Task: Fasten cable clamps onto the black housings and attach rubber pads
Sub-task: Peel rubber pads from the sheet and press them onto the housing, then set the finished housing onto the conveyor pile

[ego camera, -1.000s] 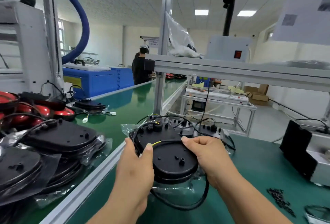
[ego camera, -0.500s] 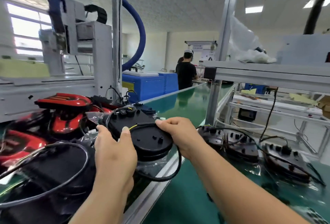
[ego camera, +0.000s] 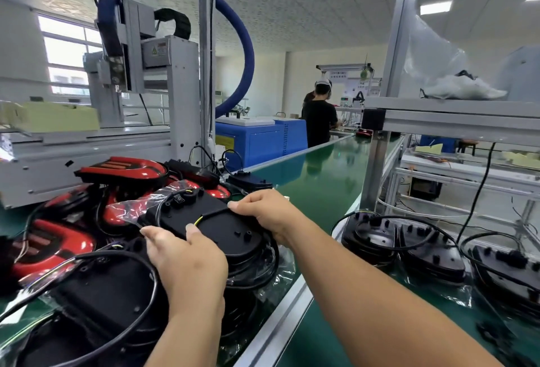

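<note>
Head view: both forearms reach from the lower frame to centre-left, where a black housing [ego camera: 217, 227] is held about level over a pile of bagged housings [ego camera: 111, 293] at lower left. The left hand [ego camera: 187, 263] grasps its near edge, thumb flat on top beside a yellow wire [ego camera: 198, 218]. The right hand [ego camera: 264, 214] grasps the far right edge, thumb on the black cable [ego camera: 214, 213] crossing the top; more housings [ego camera: 432, 255] line the green bench [ego camera: 321, 179] at right.

A factory assembly line: a long green belt [ego camera: 321, 185] runs beside aluminium frames [ego camera: 393, 80]; a gantry machine [ego camera: 172, 80] with a blue hose [ego camera: 247, 53] stands along its left edge; housings [ego camera: 102, 293] and red covers [ego camera: 122, 166] pile at its near end; a worker [ego camera: 320, 124] stands by its far end.
</note>
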Demonstrator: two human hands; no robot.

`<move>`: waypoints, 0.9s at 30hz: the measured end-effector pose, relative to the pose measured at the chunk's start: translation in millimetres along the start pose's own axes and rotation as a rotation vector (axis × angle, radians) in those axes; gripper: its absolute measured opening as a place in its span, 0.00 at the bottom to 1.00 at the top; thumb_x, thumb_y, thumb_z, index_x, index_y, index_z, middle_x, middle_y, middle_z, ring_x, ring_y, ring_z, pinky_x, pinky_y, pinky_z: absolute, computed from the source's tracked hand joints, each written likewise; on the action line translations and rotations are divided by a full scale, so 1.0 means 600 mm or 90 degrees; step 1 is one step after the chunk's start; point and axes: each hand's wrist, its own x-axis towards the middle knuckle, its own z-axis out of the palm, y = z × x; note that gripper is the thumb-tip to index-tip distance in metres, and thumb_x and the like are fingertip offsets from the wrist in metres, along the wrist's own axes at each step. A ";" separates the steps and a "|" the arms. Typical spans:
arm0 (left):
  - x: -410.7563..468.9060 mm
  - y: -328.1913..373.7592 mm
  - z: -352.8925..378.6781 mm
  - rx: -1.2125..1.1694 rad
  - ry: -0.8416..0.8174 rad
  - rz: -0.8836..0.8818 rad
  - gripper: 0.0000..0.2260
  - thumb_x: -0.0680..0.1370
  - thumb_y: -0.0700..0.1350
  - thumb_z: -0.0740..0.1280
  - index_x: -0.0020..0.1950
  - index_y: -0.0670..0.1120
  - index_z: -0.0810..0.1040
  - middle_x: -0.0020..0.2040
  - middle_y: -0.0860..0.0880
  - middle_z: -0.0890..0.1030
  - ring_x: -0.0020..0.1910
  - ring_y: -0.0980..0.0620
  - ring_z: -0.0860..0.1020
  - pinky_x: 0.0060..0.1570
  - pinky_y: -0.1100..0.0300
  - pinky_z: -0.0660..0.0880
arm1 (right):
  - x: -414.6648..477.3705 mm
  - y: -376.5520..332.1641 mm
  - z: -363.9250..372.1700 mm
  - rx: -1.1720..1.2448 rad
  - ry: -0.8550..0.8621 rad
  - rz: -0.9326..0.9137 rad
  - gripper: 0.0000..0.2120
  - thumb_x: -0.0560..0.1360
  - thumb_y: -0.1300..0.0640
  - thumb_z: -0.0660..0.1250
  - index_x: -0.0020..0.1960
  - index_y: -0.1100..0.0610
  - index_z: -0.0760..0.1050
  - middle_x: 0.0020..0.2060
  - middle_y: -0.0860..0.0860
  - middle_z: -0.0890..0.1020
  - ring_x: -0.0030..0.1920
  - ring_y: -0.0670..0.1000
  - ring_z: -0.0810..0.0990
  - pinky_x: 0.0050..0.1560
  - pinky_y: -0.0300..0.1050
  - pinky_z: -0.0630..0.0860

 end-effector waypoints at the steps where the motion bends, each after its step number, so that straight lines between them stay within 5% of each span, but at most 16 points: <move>1: -0.002 -0.002 0.001 0.007 0.008 0.005 0.29 0.83 0.45 0.55 0.78 0.44 0.43 0.79 0.47 0.48 0.76 0.48 0.53 0.67 0.62 0.54 | 0.004 0.001 0.001 -0.009 -0.001 -0.004 0.09 0.70 0.53 0.76 0.35 0.55 0.82 0.35 0.54 0.85 0.35 0.51 0.83 0.40 0.44 0.80; 4: -0.004 -0.004 0.005 0.019 0.035 0.009 0.28 0.83 0.45 0.55 0.78 0.43 0.43 0.79 0.48 0.45 0.77 0.48 0.52 0.72 0.57 0.55 | 0.013 -0.005 0.011 -0.038 0.003 -0.025 0.09 0.70 0.52 0.76 0.39 0.58 0.83 0.35 0.51 0.84 0.37 0.49 0.82 0.46 0.47 0.82; 8: 0.003 -0.001 0.006 0.038 0.070 0.013 0.28 0.82 0.46 0.55 0.78 0.43 0.45 0.79 0.48 0.42 0.77 0.45 0.52 0.74 0.51 0.55 | 0.025 -0.026 0.034 -0.071 -0.011 -0.034 0.07 0.70 0.52 0.76 0.39 0.55 0.83 0.35 0.49 0.84 0.34 0.45 0.82 0.38 0.39 0.79; 12: 0.007 0.012 0.000 0.052 0.076 0.019 0.29 0.81 0.45 0.57 0.77 0.39 0.47 0.78 0.48 0.38 0.77 0.42 0.49 0.74 0.47 0.54 | 0.037 -0.033 0.057 -0.127 -0.010 -0.015 0.08 0.71 0.51 0.75 0.41 0.55 0.83 0.46 0.51 0.85 0.44 0.47 0.83 0.40 0.37 0.78; 15: -0.013 0.018 -0.003 0.154 0.112 0.167 0.30 0.78 0.38 0.61 0.76 0.37 0.52 0.78 0.41 0.44 0.77 0.43 0.43 0.73 0.47 0.41 | 0.038 -0.034 0.066 -0.148 0.004 -0.029 0.07 0.72 0.51 0.75 0.38 0.53 0.81 0.46 0.51 0.84 0.43 0.46 0.81 0.38 0.36 0.74; 19: -0.038 0.009 0.004 0.325 0.079 0.355 0.29 0.78 0.39 0.60 0.77 0.40 0.54 0.79 0.43 0.46 0.76 0.46 0.37 0.70 0.47 0.33 | 0.044 -0.038 0.079 -0.246 0.038 -0.081 0.09 0.72 0.50 0.73 0.46 0.56 0.85 0.45 0.51 0.86 0.48 0.49 0.82 0.52 0.50 0.80; 27: -0.037 0.007 -0.004 0.498 -0.040 0.249 0.31 0.79 0.47 0.53 0.78 0.41 0.44 0.78 0.42 0.38 0.75 0.44 0.31 0.71 0.46 0.32 | 0.050 -0.041 0.077 -0.299 0.037 -0.117 0.14 0.75 0.46 0.69 0.53 0.54 0.84 0.52 0.51 0.85 0.53 0.49 0.80 0.54 0.44 0.76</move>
